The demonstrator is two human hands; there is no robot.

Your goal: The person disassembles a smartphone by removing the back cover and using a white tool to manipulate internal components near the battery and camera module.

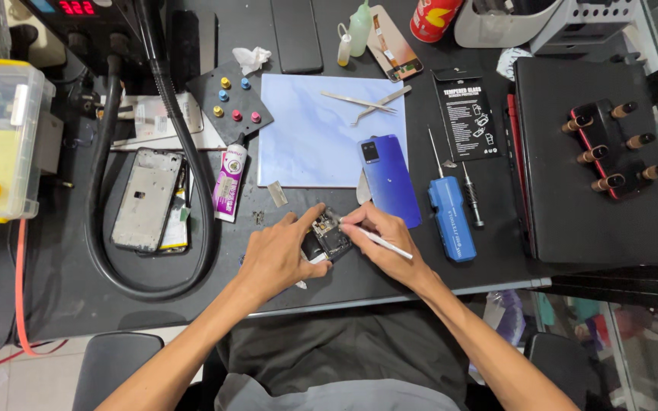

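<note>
My left hand [279,255] grips a small dark phone circuit part [327,236] near the front of the black work mat [62,281], thumb and fingers pinching its left side. My right hand [386,240] holds a thin white tool [384,243] like a pen, its tip on the part's top right edge. A blue phone back cover [390,176] lies just behind my right hand. A pale blue pad [310,129] sits behind that, with two metal tweezers [365,103] on it.
An opened phone frame [146,199] lies at left inside a looped black hose [192,175]. A glue tube [230,183], a blue electric screwdriver [451,217], a thin screwdriver [472,199], a black packet [466,114], bottles and a black box with a bit holder [611,148] surround the spot.
</note>
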